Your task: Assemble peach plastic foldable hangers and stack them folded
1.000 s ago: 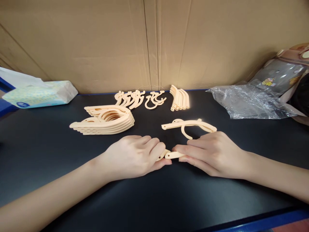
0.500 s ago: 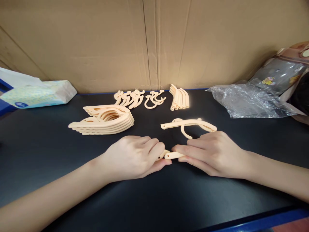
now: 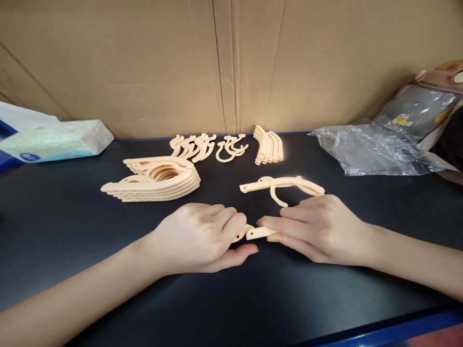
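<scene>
One cream strip (image 3: 259, 233) is meeting a holed piece (image 3: 239, 235), both nearer me and right of the hanger stack (image 3: 159, 188). My right hand (image 3: 323, 231) is pinching the strip, thumb underneath; my left hand (image 3: 204, 236) is holding the piece in curled fingers, thumb sticking out. A loose hanger (image 3: 275, 183) is lying right of the stack.

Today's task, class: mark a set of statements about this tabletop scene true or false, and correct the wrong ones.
1. The left hand and right hand both touch cream pieces. True.
2. The left hand lies flat, palm up. False: it is curled, palm down.
3. The tissue pack lies left, the plastic bag right. True.
4. The plastic bag lies between the hands. False: it is beyond the right hand.
5. The stack touches the tissue pack. False: they are apart.
</scene>
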Available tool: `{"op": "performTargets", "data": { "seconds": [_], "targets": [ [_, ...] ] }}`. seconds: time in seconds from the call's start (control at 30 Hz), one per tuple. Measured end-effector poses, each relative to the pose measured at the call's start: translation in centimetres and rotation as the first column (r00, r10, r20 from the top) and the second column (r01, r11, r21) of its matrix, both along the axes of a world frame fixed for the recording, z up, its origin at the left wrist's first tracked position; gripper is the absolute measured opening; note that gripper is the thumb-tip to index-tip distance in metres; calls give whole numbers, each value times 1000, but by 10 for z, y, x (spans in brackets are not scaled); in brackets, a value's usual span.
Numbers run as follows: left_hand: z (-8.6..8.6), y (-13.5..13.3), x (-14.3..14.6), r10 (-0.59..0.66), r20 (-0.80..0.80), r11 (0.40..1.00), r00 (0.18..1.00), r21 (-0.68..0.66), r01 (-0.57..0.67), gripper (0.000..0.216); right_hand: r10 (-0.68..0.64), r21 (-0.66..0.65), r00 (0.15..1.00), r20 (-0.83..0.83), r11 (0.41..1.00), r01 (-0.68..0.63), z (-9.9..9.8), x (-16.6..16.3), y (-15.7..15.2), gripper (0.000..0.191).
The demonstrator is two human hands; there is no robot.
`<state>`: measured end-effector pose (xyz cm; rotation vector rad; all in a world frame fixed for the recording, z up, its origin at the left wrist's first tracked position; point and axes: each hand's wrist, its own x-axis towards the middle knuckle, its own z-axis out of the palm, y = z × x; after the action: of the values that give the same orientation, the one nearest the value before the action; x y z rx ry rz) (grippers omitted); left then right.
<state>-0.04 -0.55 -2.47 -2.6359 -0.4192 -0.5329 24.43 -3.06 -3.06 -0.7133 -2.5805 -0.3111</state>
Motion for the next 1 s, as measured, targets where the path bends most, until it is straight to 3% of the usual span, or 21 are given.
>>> {"op": "performTargets", "data": {
  "seconds": [0.67,1.0],
  "targets": [
    [-3,-1,0,-10,4,995,1000,-101,10,37,-11,8,1000,1,1000,11,0,2,1,29],
    [-1,-8,4,51,-53,993,997,-104,-56,35,-8,73,999,47,997,4,1,-2,-2,30]
  ]
}}
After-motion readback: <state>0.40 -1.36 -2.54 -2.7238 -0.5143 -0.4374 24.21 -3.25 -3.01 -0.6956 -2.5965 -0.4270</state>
